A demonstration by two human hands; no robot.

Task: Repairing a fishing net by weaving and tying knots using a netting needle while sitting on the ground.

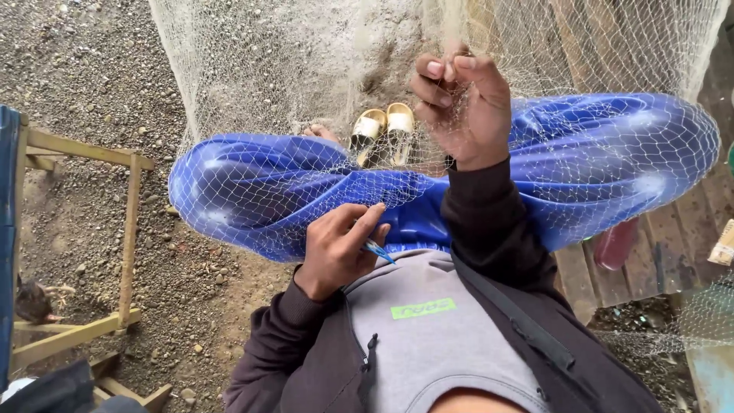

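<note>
Pinching white fishing net (pixel 306 99), right hand (pixel 461 107) fingers closed, left hand (pixel 336 248) gripping half-hidden blue tool (pixel 378 250)

sandals (pixel 384 131) on gravel | wooden frame (pixel 126 229) left | plank floor (pixel 650 245) right | red bottle (pixel 614 243)

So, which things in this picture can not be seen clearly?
Head view only:
- Thin blue tool in the left hand: mostly hidden by the fingers, its kind unclear.
- What the right hand pinches in the net: too fine to tell.
- Feet in the pale shoes: blurred behind the mesh.
- Red object: partly hidden by the blue trousers.
</note>
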